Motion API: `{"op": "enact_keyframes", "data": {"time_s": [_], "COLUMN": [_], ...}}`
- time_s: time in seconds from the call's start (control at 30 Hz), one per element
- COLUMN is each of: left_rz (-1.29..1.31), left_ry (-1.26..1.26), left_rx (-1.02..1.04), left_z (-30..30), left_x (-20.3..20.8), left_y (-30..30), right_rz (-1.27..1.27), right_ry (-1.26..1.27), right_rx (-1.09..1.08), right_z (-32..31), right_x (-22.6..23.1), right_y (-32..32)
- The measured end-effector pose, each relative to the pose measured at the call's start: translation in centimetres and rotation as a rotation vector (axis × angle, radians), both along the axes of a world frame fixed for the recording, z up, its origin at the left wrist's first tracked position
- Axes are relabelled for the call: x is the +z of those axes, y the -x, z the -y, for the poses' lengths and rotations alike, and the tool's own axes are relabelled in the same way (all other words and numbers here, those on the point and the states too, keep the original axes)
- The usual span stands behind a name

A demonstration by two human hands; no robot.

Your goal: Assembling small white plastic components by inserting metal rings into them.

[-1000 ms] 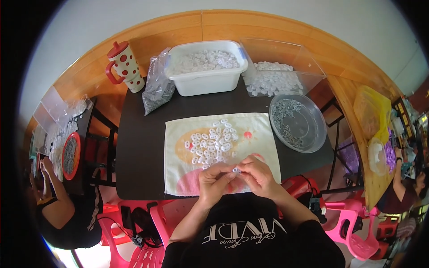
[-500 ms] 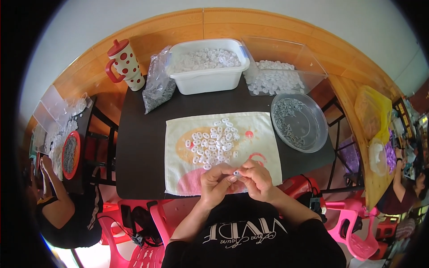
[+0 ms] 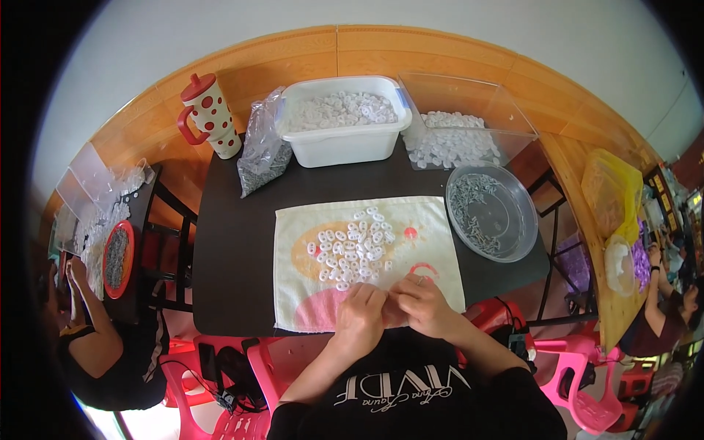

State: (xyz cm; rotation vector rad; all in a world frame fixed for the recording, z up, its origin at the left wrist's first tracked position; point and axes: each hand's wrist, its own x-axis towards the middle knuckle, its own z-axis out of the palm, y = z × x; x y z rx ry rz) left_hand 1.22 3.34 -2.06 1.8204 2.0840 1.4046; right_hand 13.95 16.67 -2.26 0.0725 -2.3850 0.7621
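Both my hands meet over the near edge of a printed cream towel (image 3: pixel 440 242). My left hand (image 3: pixel 360 314) is closed, its thumb and fingertips pinched together and turned down. Close beside it, my right hand (image 3: pixel 421 306) is closed too, with a ring on one finger. Whatever sits between the fingertips is hidden behind the fingers. Just beyond the hands, a loose pile of small white oval plastic pieces with two holes (image 3: pixel 350 251) lies on the towel.
Behind the towel stand a bag of small metal parts (image 3: pixel 260 165), a white tub (image 3: pixel 345 147) of white pieces and a clear bin (image 3: pixel 458 139) with more. A round clear bowl (image 3: pixel 506 220) of metal screws is at the right, a dotted tumbler (image 3: pixel 213 117) far left. People work at both sides.
My hands have turned fingertips-down and moved slightly lower in view. The small white piece seen between my fingers before is now hidden. The whole view has shifted slightly.
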Motion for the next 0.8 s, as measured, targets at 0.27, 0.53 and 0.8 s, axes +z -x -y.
{"op": "enact_keyframes", "data": {"time_s": [0.27,0.53,0.8], "left_rz": [0.002,-0.018,-0.085], "left_ry": [-0.023,0.008,0.053], "left_rx": [-0.056,-0.129,-0.154], "left_z": [0.3,0.3,-0.1], "left_x": [-0.6,0.0,0.1], "left_y": [0.5,1.0,1.3], "right_rz": [0.045,0.057,0.034], "right_ry": [-0.066,-0.065,-0.059], "right_rx": [-0.012,0.052,0.055], "right_z": [0.1,-0.2,-0.5], "right_x": [0.0,-0.3,-0.3], "right_y": [0.0,0.3,0.6]}}
